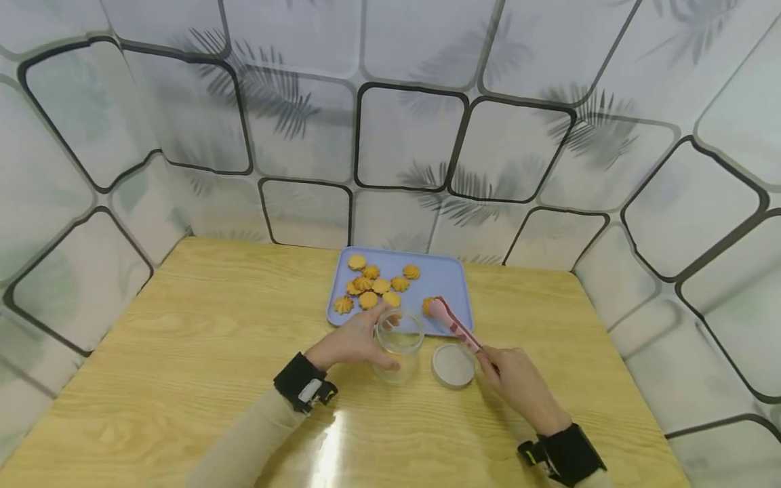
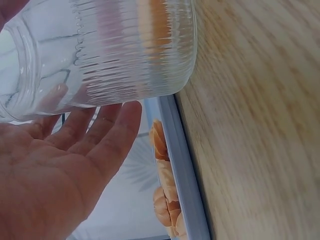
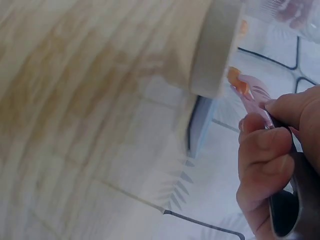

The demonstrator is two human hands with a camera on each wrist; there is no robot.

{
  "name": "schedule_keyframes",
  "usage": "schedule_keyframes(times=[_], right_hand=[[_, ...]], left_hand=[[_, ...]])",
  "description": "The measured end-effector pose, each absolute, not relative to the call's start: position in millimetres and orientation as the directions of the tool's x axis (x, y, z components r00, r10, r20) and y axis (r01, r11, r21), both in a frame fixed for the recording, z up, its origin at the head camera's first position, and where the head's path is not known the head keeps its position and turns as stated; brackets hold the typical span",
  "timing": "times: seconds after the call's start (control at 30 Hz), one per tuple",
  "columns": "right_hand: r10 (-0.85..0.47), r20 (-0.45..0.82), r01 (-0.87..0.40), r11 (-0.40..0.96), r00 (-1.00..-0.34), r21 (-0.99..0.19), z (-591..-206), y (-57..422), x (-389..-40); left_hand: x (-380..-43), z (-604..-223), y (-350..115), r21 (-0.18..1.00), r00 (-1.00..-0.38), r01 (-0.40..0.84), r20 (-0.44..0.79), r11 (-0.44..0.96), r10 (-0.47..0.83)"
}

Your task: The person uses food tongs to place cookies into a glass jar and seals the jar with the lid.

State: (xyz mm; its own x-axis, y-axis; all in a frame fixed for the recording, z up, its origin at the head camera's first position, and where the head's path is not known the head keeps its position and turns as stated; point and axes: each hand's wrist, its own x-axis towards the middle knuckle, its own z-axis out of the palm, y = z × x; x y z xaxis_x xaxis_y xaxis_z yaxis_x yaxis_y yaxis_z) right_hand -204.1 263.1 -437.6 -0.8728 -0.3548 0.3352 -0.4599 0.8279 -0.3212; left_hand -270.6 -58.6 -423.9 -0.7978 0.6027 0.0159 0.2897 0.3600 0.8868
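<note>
"Now, what's the left hand doing?"
"Curled round the glass jar, thumb on the near side! Jar's upright on the table, just before the blue tray."
"And the right hand?"
"Gripping pink tongs, tips at a lone cookie on the tray's right! More cookies crowd the left; the lid lies between jar and right hand."

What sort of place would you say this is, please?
Probably an indoor table nook, perhaps a recording setup: a wood-grain table, printed wall covering around three sides of it, and black wristbands with small devices attached.
</note>
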Motion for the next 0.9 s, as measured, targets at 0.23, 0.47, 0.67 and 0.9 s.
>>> schedule_keyframes(times=[0.23, 0.47, 0.67, 0.9], right_hand=[[-0.355, 0.399, -0.503, 0.780, -0.846, -0.373, -428, 266, -196], [-0.343, 0.516, -0.600, 0.629, -0.785, -0.494, -404, 264, -166], [-0.413, 0.556, -0.688, 0.522, -0.721, -0.504, -396, 255, -152], [-0.448, 0.549, -0.704, 0.530, -0.706, -0.473, -397, 247, -153]], left_hand=[[-268, -425, -63, 0.902, -0.808, 0.270, 0.022, 0.337, 0.589], [-265, -430, -63, 0.913, -0.805, 0.268, 0.037, 0.308, 0.592], [-260, -432, -64, 0.927, -0.815, 0.248, 0.043, 0.282, 0.577], [-256, -432, -65, 0.940, -0.838, 0.227, 0.056, 0.254, 0.542]])
